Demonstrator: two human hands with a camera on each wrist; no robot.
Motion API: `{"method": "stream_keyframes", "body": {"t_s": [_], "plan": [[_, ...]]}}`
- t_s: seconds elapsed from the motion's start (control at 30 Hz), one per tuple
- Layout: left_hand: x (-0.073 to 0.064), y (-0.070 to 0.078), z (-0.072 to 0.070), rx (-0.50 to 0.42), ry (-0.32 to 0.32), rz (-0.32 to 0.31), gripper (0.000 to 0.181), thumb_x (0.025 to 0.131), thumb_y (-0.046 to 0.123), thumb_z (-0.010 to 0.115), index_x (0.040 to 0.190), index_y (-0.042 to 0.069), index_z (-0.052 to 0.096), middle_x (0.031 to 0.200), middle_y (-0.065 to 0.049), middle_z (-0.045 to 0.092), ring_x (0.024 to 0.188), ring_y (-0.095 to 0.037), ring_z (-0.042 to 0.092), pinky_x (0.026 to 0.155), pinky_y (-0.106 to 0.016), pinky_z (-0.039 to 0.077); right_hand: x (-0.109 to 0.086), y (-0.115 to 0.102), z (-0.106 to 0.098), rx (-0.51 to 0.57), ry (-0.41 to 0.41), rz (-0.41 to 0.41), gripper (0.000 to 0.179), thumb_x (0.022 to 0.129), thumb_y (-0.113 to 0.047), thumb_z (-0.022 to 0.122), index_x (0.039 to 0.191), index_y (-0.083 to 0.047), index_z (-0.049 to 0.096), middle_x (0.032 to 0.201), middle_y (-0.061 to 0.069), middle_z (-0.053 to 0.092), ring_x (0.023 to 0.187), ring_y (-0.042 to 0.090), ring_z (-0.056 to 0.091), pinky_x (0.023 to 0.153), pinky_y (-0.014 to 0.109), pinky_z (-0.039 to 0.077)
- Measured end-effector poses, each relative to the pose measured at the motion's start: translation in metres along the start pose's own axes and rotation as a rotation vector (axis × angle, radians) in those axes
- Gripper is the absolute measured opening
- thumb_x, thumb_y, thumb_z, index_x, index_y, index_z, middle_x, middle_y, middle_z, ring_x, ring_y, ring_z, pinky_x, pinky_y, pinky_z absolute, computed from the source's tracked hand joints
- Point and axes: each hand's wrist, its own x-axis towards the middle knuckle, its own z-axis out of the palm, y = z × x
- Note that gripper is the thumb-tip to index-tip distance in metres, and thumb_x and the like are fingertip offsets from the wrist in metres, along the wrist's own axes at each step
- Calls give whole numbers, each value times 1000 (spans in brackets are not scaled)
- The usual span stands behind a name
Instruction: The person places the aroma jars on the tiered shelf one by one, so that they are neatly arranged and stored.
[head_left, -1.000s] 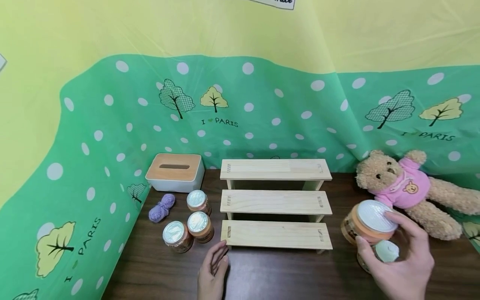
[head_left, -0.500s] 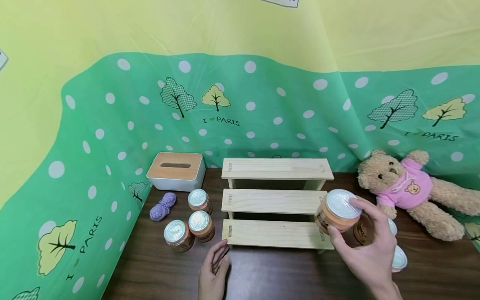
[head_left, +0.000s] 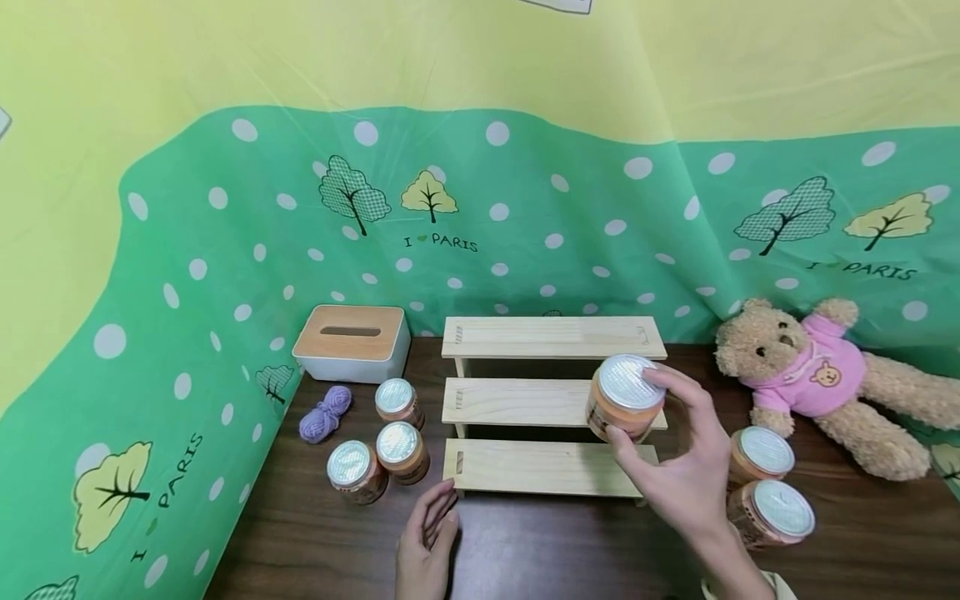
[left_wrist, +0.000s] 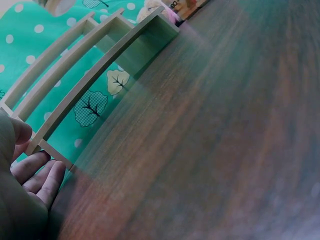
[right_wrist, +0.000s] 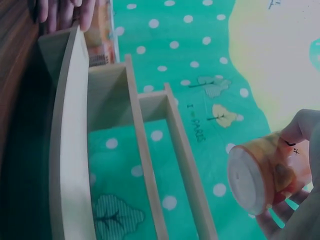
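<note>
In the head view my right hand (head_left: 686, 467) grips a clear jar (head_left: 625, 398) with a silvery lid and orange contents, holding it up over the right part of the stepped wooden shelf (head_left: 551, 467). The right wrist view shows the jar (right_wrist: 267, 175) tilted sideways in that camera, fingers and thumb around it, apart from the boards. My left hand (head_left: 426, 546) rests at the front left corner of the lowest board, its fingertips against the end of the shelf. Seen from the left wrist, the left fingers (left_wrist: 50, 182) lie loosely by the board's end support.
Several similar jars (head_left: 401, 450) stand left of the shelf, near purple yarn (head_left: 325, 414) and a tissue box (head_left: 351, 343). Two more jars (head_left: 771, 512) stand at the right, by a teddy bear (head_left: 806, 367) in pink. A patterned green cloth (head_left: 525, 200) hangs behind.
My right hand has carried the jar leftward from beside the bear to over the shelf, uncovering the two jars on the right. My left hand has stayed in place.
</note>
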Motion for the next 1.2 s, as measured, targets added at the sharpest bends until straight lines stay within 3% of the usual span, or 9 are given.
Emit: {"method": "stream_keyframes", "body": {"t_s": [0.27, 0.67, 0.97, 1.2], "plan": [[-1, -1, 1, 2, -6, -9, 35, 109, 12, 71, 143, 5, 68, 140, -17, 75, 128, -12, 70, 104, -17, 53, 9, -2, 17, -24, -46, 18, 71, 71, 9, 86, 138, 14, 63, 142, 9, 67, 129, 21, 65, 106, 25, 52], [-1, 0, 0, 25, -1, -22, 34, 109, 12, 71, 143, 5, 69, 139, -16, 76, 127, -13, 71, 103, -17, 53, 18, 6, 38, 23, -89, 18, 74, 72, 10, 85, 142, 12, 61, 142, 18, 67, 128, 21, 66, 105, 27, 54], [0, 2, -1, 14, 7, -27, 35, 110, 14, 72, 143, 6, 69, 140, -16, 75, 130, -23, 71, 104, -18, 54, 29, 15, 55, 11, -93, 65, 75, 73, 12, 86, 144, 4, 64, 142, 17, 68, 128, 17, 65, 105, 25, 54], [-1, 2, 0, 22, 16, -18, 33, 109, 14, 72, 142, 6, 70, 138, -15, 76, 127, -15, 72, 103, -16, 54, 33, 27, 67, 7, -86, 71, 72, 75, 13, 86, 142, 4, 64, 141, 21, 68, 130, 16, 64, 106, 25, 54]]}}
